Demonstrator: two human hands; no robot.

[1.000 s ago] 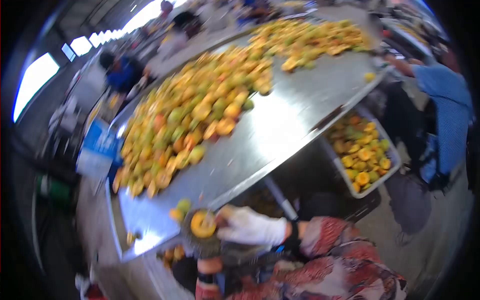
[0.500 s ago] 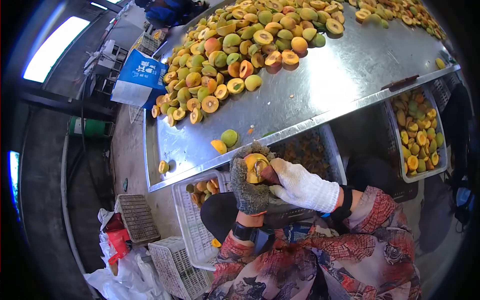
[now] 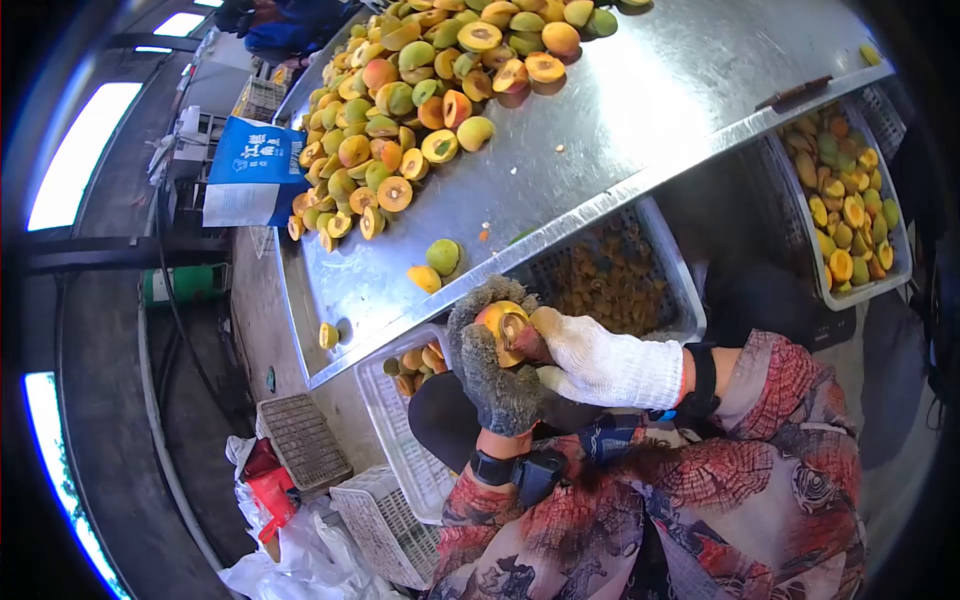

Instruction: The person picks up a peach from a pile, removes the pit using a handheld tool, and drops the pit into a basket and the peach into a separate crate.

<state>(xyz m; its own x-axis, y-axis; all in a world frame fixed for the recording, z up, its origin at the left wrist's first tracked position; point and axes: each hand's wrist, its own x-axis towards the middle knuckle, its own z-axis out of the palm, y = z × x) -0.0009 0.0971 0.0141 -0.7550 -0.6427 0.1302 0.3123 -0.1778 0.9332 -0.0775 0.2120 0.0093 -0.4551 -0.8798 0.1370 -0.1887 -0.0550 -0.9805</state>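
Note:
My left hand (image 3: 490, 370), in a grey knit glove, curls around a halved apricot (image 3: 492, 322), its cut side turned toward my right hand. In a white knit glove, my right hand (image 3: 605, 360) grips a pitting knife (image 3: 530, 342) with a reddish-brown handle. Its curved metal loop lies against the middle of the cut fruit. Both hands are close together in front of the metal table's edge. Beyond them on the table (image 3: 590, 130) are a green-yellow apricot (image 3: 443, 256) and an orange cut piece (image 3: 424, 279).
A large heap of halved apricots (image 3: 400, 110) covers the table's far left, beside a blue-and-white box (image 3: 256, 172). Below the edge sit a crate of brown pits (image 3: 690, 300), a white crate with some fruit (image 3: 385, 425), and a fruit-filled crate (image 3: 905, 270) at right.
The view has shifted, so the table and heap appear further up and left. Both hands keep hold of the apricot and knife; the metal loop has turned slightly in the fruit.

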